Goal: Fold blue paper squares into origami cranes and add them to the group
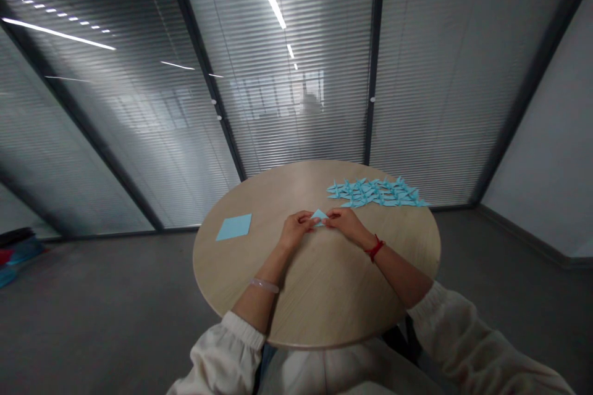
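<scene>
Between my two hands, a small piece of folded light-blue paper [319, 216] shows a pointed top, just above the middle of the table. My left hand [296, 226] pinches its left side with thumb and fingers. On the other side, my right hand [343, 223] grips the right edge in the same way. Part of the paper is hidden behind the fingers. Farther back to the right lie several folded blue paper cranes [375, 192], packed close together in rows. A flat blue paper sheet [234, 227] rests to the left of my left hand.
The round wooden table [333, 296] has its near edge close to my body. Glass panels with blinds [301, 129] stand behind it, and a white wall [546, 136] is at the right. Dark and coloured items [21, 250] sit on the floor at far left.
</scene>
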Motion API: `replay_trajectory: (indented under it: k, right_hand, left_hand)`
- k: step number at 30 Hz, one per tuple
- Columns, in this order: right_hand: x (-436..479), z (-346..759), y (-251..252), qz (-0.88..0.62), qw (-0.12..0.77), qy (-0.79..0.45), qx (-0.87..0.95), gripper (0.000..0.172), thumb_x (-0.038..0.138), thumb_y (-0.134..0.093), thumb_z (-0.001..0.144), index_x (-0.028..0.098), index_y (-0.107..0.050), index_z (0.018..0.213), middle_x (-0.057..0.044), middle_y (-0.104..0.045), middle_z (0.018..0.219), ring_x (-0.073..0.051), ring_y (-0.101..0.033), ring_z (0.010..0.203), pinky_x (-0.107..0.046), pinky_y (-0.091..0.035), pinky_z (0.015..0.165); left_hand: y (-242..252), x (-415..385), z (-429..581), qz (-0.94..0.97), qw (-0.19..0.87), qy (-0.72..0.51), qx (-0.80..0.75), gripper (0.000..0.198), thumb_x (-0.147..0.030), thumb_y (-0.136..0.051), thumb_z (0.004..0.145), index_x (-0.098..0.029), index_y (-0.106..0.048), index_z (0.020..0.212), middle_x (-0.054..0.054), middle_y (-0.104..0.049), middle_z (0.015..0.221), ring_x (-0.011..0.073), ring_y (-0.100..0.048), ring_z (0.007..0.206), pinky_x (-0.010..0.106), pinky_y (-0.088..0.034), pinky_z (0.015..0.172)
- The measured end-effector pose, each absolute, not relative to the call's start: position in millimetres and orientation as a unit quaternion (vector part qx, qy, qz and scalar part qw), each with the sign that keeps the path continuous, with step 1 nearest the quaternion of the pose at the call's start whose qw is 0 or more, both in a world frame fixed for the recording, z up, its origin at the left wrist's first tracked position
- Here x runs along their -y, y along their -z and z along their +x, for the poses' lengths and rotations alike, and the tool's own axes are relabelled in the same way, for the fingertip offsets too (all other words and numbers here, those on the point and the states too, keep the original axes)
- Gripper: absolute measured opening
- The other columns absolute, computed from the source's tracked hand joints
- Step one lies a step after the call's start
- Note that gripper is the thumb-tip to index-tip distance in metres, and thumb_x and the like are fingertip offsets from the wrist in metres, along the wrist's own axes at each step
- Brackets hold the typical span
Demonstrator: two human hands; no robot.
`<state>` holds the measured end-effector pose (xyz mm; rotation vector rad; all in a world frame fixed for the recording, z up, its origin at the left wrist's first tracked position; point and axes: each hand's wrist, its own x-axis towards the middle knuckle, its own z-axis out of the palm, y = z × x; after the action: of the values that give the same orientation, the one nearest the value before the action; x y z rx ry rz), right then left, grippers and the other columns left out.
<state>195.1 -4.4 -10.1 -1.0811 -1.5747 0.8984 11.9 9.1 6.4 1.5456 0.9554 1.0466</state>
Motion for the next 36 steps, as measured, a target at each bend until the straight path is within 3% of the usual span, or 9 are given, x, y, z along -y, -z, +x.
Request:
replay_trajectory:
  k: [11,26,32,36]
  right_hand:
    - [14.6,191.9,-2.3,-0.394,0.530,-0.359,0.659,0.032,0.040,-0.072,0.067,0.016,-0.068,0.087,-0.004,-0.069,0.082,-0.016,-0.062,0.073,-0.027,-0.047,0.065]
    - [13.2,191.8,-1.8,-0.413,0.582,-0.329,0.618,0.031,0.048,-0.072,0.067,0.019,-0.072,0.077,-0.005,-0.071,0.076,-0.018,-0.064,0.071,-0.030,-0.050,0.067]
    - [13.3,191.5,-1.5,-0.386,0.578,-0.324,0.642,0.030,0.045,-0.073,0.068,0.020,-0.072,0.084,-0.005,-0.071,0.084,-0.019,-0.065,0.077,-0.031,-0.050,0.072]
    - [12.4,192.6,-0.8,-0.397,0.567,-0.321,0.647,0.027,0.046,-0.071,0.070,0.020,-0.072,0.077,-0.005,-0.070,0.078,-0.019,-0.064,0.073,-0.031,-0.049,0.069]
  left_hand:
    - [-13.1,-8.8,9.0,0.631,0.445,-0.505,-0.385,0.038,-0.046,-0.076,0.058,-0.014,-0.072,0.076,0.005,-0.071,0.073,0.0158,-0.064,0.065,0.029,-0.052,0.067]
    - [-26.9,5.4,10.7,0.650,0.404,-0.525,-0.373,0.028,-0.039,-0.075,0.064,-0.013,-0.074,0.074,0.007,-0.071,0.073,0.0163,-0.063,0.067,0.027,-0.050,0.067]
    - [-20.1,0.8,9.6,0.689,0.380,-0.486,-0.381,0.032,-0.043,-0.072,0.066,-0.014,-0.074,0.078,0.005,-0.070,0.072,0.0156,-0.062,0.066,0.025,-0.048,0.064]
    - [-16.9,0.3,10.1,0.709,0.381,-0.458,-0.378,0.032,-0.044,-0.070,0.067,-0.014,-0.074,0.078,0.005,-0.070,0.072,0.0151,-0.061,0.065,0.024,-0.047,0.064]
